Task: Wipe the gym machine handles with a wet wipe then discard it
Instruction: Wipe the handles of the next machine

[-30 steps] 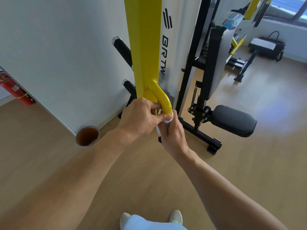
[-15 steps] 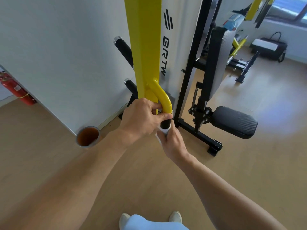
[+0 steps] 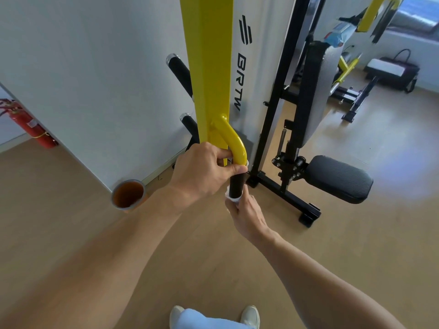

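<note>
Gripping the yellow bar [image 3: 234, 144] just above the black handle [image 3: 236, 186], the left hand [image 3: 202, 172] has its fingers closed around it; the right hand [image 3: 247, 214] fingers wrap the white wet wipe [image 3: 231, 198] around the handle's lower end

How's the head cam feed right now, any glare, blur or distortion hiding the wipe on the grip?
Head view: sharp at the centre, with the wet wipe clear at the black grip in the right hand; the left hand is crisp; wide-angle bending at the edges; window top right blown out; soft sheen on the floor.
</note>
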Tool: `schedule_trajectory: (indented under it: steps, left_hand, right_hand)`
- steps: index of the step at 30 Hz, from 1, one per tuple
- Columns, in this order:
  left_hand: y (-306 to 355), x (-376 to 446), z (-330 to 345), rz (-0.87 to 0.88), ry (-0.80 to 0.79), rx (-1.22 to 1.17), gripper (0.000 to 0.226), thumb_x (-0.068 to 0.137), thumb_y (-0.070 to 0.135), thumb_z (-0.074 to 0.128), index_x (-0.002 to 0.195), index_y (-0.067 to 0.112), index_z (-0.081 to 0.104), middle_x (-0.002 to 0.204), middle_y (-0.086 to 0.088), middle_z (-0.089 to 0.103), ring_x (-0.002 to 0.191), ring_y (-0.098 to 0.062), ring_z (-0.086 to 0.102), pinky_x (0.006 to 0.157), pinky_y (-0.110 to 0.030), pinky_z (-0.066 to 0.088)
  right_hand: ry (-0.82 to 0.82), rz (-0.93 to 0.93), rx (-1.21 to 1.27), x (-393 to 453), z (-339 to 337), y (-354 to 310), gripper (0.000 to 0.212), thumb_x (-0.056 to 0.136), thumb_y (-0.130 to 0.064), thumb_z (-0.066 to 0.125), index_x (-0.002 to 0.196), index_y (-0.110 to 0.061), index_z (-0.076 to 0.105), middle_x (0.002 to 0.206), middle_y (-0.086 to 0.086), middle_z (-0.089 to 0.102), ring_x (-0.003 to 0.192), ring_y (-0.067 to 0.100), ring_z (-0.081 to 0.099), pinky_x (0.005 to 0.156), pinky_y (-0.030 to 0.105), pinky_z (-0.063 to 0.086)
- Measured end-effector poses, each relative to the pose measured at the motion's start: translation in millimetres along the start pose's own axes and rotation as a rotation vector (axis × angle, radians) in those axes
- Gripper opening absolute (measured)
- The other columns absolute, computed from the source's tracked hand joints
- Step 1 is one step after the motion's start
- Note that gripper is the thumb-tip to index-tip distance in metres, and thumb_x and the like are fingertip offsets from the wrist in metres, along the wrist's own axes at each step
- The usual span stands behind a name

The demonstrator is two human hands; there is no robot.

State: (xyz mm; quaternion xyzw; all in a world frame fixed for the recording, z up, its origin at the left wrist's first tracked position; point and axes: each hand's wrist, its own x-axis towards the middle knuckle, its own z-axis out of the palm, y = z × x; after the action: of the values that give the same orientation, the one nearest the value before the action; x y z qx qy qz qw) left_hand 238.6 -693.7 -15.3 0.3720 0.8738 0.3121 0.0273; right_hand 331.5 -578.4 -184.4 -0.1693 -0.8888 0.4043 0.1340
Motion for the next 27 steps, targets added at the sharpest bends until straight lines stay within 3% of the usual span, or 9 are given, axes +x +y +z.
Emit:
schedule_trajectory:
  steps: [4, 6, 11, 13, 16, 19, 23, 25, 27]
  left_hand:
    - [-1.1, -0.1, -1.3, -0.014, -0.001, 0.012, 0.048, 0.080, 0.063, 0.068, 0.115, 0.031, 0.075, 0.097, 0.004, 0.078, 0.079, -0.007, 0.062, 0.067, -0.017, 0.045]
    - [-0.4, -1.6, 0.6, -0.023, 0.013, -0.004, 0.048, 0.080, 0.063, 0.068, 0.115, 0.031, 0.075, 0.097, 0.003, 0.078, 0.080, -0.008, 0.064, 0.071, -0.021, 0.049]
    - [4.2, -2.6, 2.4, -0.056, 0.009, -0.017, 0.044, 0.081, 0.060, 0.069, 0.113, 0.030, 0.076, 0.070, 0.016, 0.060, 0.059, -0.003, 0.051, 0.057, -0.009, 0.032]
    - [3.5, -3.9, 4.1, -0.059, -0.002, -0.030, 0.042, 0.080, 0.061, 0.069, 0.108, 0.032, 0.077, 0.066, 0.020, 0.055, 0.059, -0.001, 0.052, 0.056, -0.011, 0.033]
    - [-1.8, -8.1, 8.0, -0.060, -0.052, -0.180, 0.033, 0.082, 0.052, 0.072, 0.107, 0.032, 0.077, 0.072, 0.019, 0.063, 0.064, -0.002, 0.058, 0.061, -0.013, 0.041]
    - [-19.0, -15.9, 7.0, -0.095, 0.000, -0.458, 0.034, 0.083, 0.037, 0.078, 0.116, 0.029, 0.074, 0.081, 0.015, 0.069, 0.068, 0.003, 0.059, 0.064, -0.010, 0.047]
    - [-78.8, -23.1, -11.0, -0.272, 0.128, -0.584, 0.037, 0.079, 0.048, 0.074, 0.113, 0.032, 0.074, 0.088, 0.010, 0.074, 0.080, -0.002, 0.067, 0.069, -0.009, 0.048]
    - [-119.2, -20.5, -20.4, -0.392, 0.014, -0.620, 0.053, 0.073, 0.061, 0.071, 0.118, 0.034, 0.068, 0.098, 0.008, 0.074, 0.088, -0.005, 0.069, 0.071, -0.010, 0.050]
    - [-158.2, -18.0, -29.0, -0.454, -0.149, -0.803, 0.062, 0.070, 0.071, 0.071, 0.117, 0.031, 0.068, 0.102, 0.001, 0.075, 0.094, -0.016, 0.072, 0.074, -0.020, 0.054]
  right_hand:
    - [0.204, -0.268, 0.187, 28.7, -34.3, -43.5, 0.026, 0.100, -0.040, 0.051, 0.110, -0.016, 0.044, 0.082, 0.005, 0.056, 0.064, 0.024, 0.054, 0.059, 0.046, 0.050]
    - [0.204, -0.295, 0.199, 32.1, -39.0, -47.2, 0.026, 0.099, -0.040, 0.052, 0.108, -0.018, 0.043, 0.084, 0.005, 0.057, 0.067, 0.025, 0.056, 0.062, 0.042, 0.050]
    - [-0.218, 0.139, -0.168, -2.9, 0.7, 19.7, 0.024, 0.102, -0.036, 0.049, 0.121, -0.022, 0.042, 0.089, 0.004, 0.067, 0.072, 0.024, 0.064, 0.069, 0.050, 0.057]
    - [-0.320, 0.267, -0.126, -16.9, 2.8, 26.2, 0.013, 0.104, -0.032, 0.041, 0.110, -0.025, 0.050, 0.086, -0.002, 0.068, 0.070, 0.024, 0.065, 0.067, 0.047, 0.058]
    - [-0.443, 0.310, 0.007, -31.1, 2.5, 1.0, 0.019, 0.099, -0.027, 0.047, 0.085, -0.023, 0.060, 0.067, -0.009, 0.065, 0.059, 0.014, 0.055, 0.058, 0.034, 0.048]
    - [-0.307, 0.344, 0.237, -22.3, 1.3, -42.1, 0.022, 0.093, -0.033, 0.063, 0.075, -0.019, 0.064, 0.058, -0.005, 0.058, 0.049, 0.006, 0.045, 0.050, 0.027, 0.037]
    - [-0.097, 0.333, 0.526, 5.8, 4.4, -102.2, 0.025, 0.084, -0.029, 0.081, 0.097, -0.018, 0.063, 0.081, 0.000, 0.076, 0.070, 0.019, 0.072, 0.058, 0.035, 0.056]
    - [-0.038, 0.336, 0.543, 17.9, 17.0, -127.6, 0.029, 0.081, -0.033, 0.083, 0.096, -0.017, 0.063, 0.086, 0.005, 0.076, 0.081, 0.028, 0.073, 0.068, 0.048, 0.060]
    - [0.015, 0.355, 0.582, 31.7, 37.7, -149.8, 0.030, 0.078, -0.039, 0.084, 0.092, -0.016, 0.070, 0.086, 0.007, 0.076, 0.084, 0.034, 0.072, 0.073, 0.058, 0.057]
